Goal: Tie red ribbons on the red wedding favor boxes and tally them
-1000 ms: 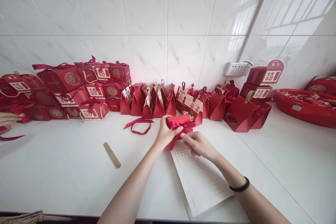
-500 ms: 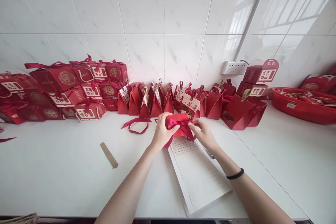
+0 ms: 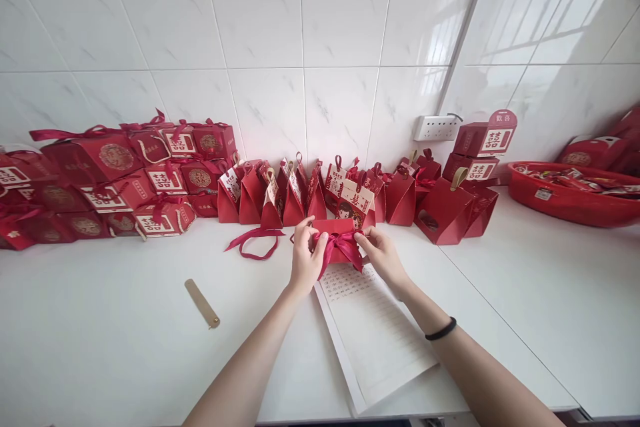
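Note:
A small red gift box [image 3: 334, 227] is held up between my two hands, above the top of an open notebook [image 3: 373, 333]. Dark red ribbon [image 3: 337, 250] is tied in a bow across its front, with tails hanging down. My left hand [image 3: 306, 257] is closed around the box's left side, its thumb at the left loop of the bow. On the other side, my right hand [image 3: 383, 253] pinches the right loop between thumb and fingers. The fingertips behind the box are partly hidden.
Stacked red boxes [image 3: 120, 160] stand along the wall at left. Several triangular red boxes [image 3: 253, 197] line the back. A loose ribbon [image 3: 260, 257] and a gold strip [image 3: 201, 303] lie on the left. A red basin [image 3: 565, 203] of wrapped items is at right, near a power strip [image 3: 437, 127].
My left thumb has shifted from the knot to the left loop. The bow looks more spread out, and its tails hang differently. The whole view has shifted slightly.

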### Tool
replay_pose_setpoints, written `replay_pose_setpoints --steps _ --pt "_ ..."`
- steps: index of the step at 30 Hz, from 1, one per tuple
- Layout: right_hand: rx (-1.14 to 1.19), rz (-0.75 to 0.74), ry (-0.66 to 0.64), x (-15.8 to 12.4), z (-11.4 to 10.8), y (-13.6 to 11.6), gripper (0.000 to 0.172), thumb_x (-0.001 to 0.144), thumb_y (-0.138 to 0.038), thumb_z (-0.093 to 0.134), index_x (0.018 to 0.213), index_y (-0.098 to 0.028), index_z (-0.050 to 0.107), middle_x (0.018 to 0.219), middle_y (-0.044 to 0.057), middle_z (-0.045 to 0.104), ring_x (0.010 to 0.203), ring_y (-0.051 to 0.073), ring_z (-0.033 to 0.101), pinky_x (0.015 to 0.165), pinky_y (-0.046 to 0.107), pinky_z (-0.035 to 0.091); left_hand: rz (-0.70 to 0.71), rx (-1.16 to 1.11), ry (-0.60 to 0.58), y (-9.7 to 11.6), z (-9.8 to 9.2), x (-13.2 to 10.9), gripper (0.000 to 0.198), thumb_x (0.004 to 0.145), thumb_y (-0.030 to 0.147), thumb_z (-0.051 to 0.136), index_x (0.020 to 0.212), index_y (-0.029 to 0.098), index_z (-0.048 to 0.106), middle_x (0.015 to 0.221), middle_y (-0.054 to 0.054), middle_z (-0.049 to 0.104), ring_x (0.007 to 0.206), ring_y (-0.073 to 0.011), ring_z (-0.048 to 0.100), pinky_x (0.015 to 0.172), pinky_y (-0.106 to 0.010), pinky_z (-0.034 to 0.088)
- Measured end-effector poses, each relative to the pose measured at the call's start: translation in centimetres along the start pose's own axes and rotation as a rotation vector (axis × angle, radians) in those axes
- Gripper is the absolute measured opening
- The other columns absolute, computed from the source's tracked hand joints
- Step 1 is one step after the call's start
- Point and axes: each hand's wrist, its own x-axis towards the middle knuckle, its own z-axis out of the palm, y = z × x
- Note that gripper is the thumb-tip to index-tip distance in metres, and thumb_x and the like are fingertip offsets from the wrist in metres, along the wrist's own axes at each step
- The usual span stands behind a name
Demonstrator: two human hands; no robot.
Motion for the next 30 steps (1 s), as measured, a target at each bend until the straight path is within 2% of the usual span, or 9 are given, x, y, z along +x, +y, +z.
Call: replay_pose_setpoints --steps 3,6,10,12,14,16,20,24,30 --pt "0.013 0.017 -0.002 0.0 0.0 -0.1 0.039 0.075 -0.057 0.054 0.072 -0.019 0.045 0.07 0.002 0.052 0.064 0.015 0.053 0.046 0.025 0.051 -0.062 -0.023 -0.006 0.2 0.0 0.0 0.015 0.085 0.031 0.047 0.073 0.021 0.045 0.118 -0.008 0.051 0.092 -0.0172 0.054 0.078 -0.031 0.041" --pt "-0.013 0.014 -0.033 0.1 -0.1 0.0 0.04 0.074 -0.059 0.055 0.075 -0.019 0.047 0.075 0.003 0.056 0.065 0.017 0.056 0.048 0.029 0.052 -0.104 -0.041 -0.003 0.3 0.0 0.1 0.016 0.084 0.032 0.048 0.072 0.021 0.046 0.117 -0.007 0.051 0.092 -0.0172 0.054 0.076 -0.03 0.041" --pt "-0.171 -0.123 -0.099 0.4 -0.3 0.3 0.036 0.071 -0.048 0.064 0.089 -0.019 0.054 0.096 0.007 0.061 0.089 0.023 0.057 0.077 0.038 0.049 -0.105 -0.053 -0.01 0.2 -0.1 0.3 0.016 0.083 0.033 0.048 0.073 0.021 0.047 0.117 -0.008 0.05 0.104 -0.0193 0.051 0.079 -0.03 0.041" --pt "-0.242 -0.156 -0.092 0.5 -0.3 0.5 0.031 0.071 -0.043 0.065 0.087 -0.019 0.054 0.094 0.006 0.061 0.091 0.023 0.056 0.083 0.039 0.044 -0.089 -0.045 -0.031 0.2 -0.2 0.3 0.016 0.083 0.033 0.049 0.073 0.021 0.048 0.117 -0.008 0.049 0.111 -0.0207 0.047 0.083 -0.031 0.039" --pt "-0.275 -0.137 -0.089 0.6 -0.4 0.5 0.026 0.071 -0.042 0.063 0.075 -0.019 0.05 0.083 0.004 0.06 0.084 0.022 0.057 0.079 0.038 0.044 -0.086 -0.043 -0.053 0.2 -0.4 0.4 0.016 0.082 0.033 0.05 0.073 0.021 0.05 0.119 -0.008 0.048 0.115 -0.0219 0.045 0.086 -0.032 0.039" --pt "-0.252 -0.106 -0.108 0.6 -0.5 0.5 0.031 0.071 -0.044 0.063 0.068 -0.02 0.044 0.074 0.002 0.059 0.076 0.021 0.058 0.072 0.035 0.045 -0.114 -0.063 -0.065 0.3 -0.6 0.6 0.016 0.082 0.033 0.051 0.072 0.021 0.052 0.12 -0.007 0.049 0.113 -0.0225 0.047 0.084 -0.033 0.04" --pt "-0.113 -0.051 -0.161 0.6 -0.7 0.3 0.039 0.068 -0.051 0.065 0.068 -0.02 0.041 0.066 0.0 0.059 0.063 0.018 0.058 0.058 0.03 0.044 -0.178 -0.118 -0.064 0.6 -0.9 0.8 0.015 0.08 0.03 0.05 0.068 0.021 0.053 0.118 -0.005 0.051 0.103 -0.0215 0.052 0.078 -0.031 0.041" --pt "-0.052 -0.004 -0.177 0.6 -0.9 0.2 0.045 0.062 -0.055 0.069 0.068 -0.02 0.042 0.069 0.0 0.058 0.06 0.016 0.059 0.056 0.028 0.045 -0.191 -0.126 -0.059 0.8 -1.0 0.9 0.017 0.079 0.028 0.049 0.065 0.021 0.05 0.112 -0.004 0.052 0.101 -0.0208 0.052 0.078 -0.031 0.041" --pt "0.022 0.012 -0.206 0.8 -0.9 0.4 0.047 0.06 -0.055 0.071 0.068 -0.02 0.041 0.062 -0.002 0.057 0.055 0.014 0.057 0.056 0.028 0.045 -0.186 -0.154 -0.067 0.4 -1.2 1.0 0.02 0.079 0.029 0.051 0.061 0.021 0.046 0.107 -0.004 0.053 0.109 -0.0217 0.049 0.088 -0.032 0.038"
